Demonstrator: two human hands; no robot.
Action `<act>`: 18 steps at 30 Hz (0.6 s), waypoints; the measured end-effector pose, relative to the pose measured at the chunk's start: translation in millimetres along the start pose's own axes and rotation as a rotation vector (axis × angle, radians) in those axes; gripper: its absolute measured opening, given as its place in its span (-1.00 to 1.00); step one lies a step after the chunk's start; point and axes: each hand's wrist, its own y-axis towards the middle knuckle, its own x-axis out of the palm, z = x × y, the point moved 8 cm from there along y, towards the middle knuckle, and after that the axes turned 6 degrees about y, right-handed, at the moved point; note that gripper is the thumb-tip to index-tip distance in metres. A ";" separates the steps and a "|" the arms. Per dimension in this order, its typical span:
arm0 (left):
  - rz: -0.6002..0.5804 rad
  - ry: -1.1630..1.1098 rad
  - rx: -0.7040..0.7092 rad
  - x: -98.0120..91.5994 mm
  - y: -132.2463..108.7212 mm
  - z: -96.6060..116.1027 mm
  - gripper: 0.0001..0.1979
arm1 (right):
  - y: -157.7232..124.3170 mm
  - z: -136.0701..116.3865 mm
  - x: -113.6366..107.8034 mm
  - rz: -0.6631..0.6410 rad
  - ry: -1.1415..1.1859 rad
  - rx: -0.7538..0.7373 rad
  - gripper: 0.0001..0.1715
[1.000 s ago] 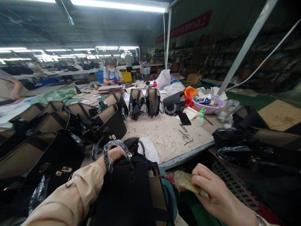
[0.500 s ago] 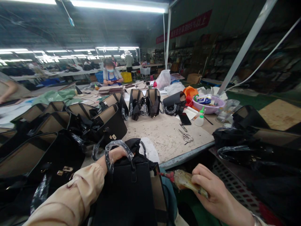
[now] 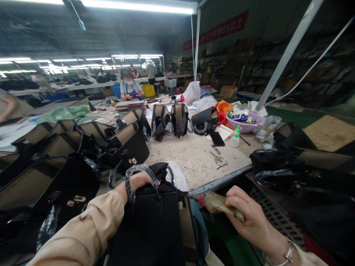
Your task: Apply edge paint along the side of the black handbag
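My left hand (image 3: 136,182) is closed round the plastic-wrapped handle (image 3: 140,171) of a black handbag (image 3: 151,229) that stands upright against my lap at the table's near edge. My right hand (image 3: 245,218) is closed on a grimy brush-like tool (image 3: 219,203) with a reddish tip, held just right of the bag's open top. Black stuffing or cloth (image 3: 159,171) pokes out of the bag.
Several open black handbags (image 3: 63,147) crowd the left of the table (image 3: 194,159), with more at the back (image 3: 172,120) and on a rack at right (image 3: 291,162). Scissors (image 3: 219,160), a phone (image 3: 217,139), a glue bottle (image 3: 235,138) and a purple basin (image 3: 245,122) lie beyond. A person (image 3: 130,88) sits far back.
My right hand with the tool has risen slightly and shifted left toward the bag. My left hand keeps its hold on the handle and has barely moved.
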 end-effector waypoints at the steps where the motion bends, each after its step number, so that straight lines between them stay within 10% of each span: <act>1: -0.011 0.013 0.007 1.0 -0.6 2.6 -0.73 | -1.1 1.2 0.7 -0.001 0.002 0.006 -0.84; 13: -0.017 -0.011 -0.031 4.1 1.9 -5.8 -0.80 | -32.8 2.7 23.1 -0.230 0.046 0.110 -0.77; 18: -0.016 0.000 -0.056 5.6 5.6 -14.2 -0.78 | -26.8 9.0 13.8 -0.098 0.077 0.093 -0.83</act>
